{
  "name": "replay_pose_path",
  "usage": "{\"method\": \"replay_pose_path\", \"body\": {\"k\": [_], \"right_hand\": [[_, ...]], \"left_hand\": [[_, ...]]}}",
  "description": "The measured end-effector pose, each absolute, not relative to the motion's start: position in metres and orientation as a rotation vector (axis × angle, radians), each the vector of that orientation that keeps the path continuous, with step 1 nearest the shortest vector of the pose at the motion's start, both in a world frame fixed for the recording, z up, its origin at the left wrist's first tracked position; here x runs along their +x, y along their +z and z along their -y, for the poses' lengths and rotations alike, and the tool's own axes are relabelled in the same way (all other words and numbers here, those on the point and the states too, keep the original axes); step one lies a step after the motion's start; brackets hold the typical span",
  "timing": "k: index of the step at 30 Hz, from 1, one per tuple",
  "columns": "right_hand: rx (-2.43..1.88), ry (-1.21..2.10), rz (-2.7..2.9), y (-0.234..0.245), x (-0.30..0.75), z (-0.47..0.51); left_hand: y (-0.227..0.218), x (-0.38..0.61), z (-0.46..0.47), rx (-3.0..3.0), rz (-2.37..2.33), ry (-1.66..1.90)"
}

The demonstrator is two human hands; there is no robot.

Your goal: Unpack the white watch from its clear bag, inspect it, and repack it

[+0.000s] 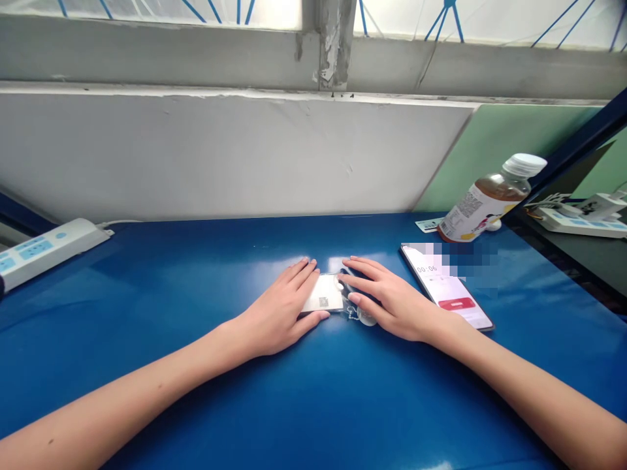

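- White card (323, 295): flat on the blue table (313, 405), mid-frame, between both hands, small printed code square facing up
- Left hand (281, 310): palm down, spread flat, nothing gripped; fingers (306, 277) stretched along the card's left edge, thumb resting against its near edge
- Right hand (392, 297): also palm down and flat, nothing enclosed; fingers (360, 277) extended leftward, tips touching the card's right end
- Clear pouch (360, 313) with a short bead chain: partly under the right hand, touching the card's right end; contents too small to identify
- Handling, judged from appearance: thin, very light, fairly stiff, smooth-faced; likely to skate on the glossy table under a sideways push; not fragile, though prone to creasing if bent hard
- Hold point, as a judgement: no raised edge to pinch while flush with the table; best taken by the two long edges between thumb and forefinger, or by lifting the free near corner first; pouch side softer and slippery, a poor place to grip
- Phone (453, 294): just right of the right hand, screen lit, timer display and red button showing
- Bottle (490, 199) of brown drink: tilted at the table's far right, well apart from the card, small label (428, 224) beside it
- Power strip (49, 248): far left edge; second power strip (582, 219) on the neighbouring surface to the right
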State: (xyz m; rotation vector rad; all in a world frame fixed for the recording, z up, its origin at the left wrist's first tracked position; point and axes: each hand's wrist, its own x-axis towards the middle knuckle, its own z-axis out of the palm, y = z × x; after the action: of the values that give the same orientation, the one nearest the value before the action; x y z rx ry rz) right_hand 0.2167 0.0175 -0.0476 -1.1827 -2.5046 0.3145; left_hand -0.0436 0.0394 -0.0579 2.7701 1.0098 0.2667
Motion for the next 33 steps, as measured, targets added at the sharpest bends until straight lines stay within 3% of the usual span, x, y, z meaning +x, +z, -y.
{"method": "replay_pose_path", "body": {"k": [19,25,33], "right_hand": [[-0.745,-0.138,2.328,-0.046,0.221,-0.022],[-0.738,-0.055,2.167,-0.041,0.22,-0.019],[-1.03,0.306,1.755,-0.027,0.217,-0.017]], "left_hand": [[-0.058,-0.051,-0.036,2.704,-0.745,0.438],[-0.055,-0.05,-0.035,2.65,-0.79,0.508],[-0.06,-0.049,-0.033,2.576,-0.777,0.953]]}}
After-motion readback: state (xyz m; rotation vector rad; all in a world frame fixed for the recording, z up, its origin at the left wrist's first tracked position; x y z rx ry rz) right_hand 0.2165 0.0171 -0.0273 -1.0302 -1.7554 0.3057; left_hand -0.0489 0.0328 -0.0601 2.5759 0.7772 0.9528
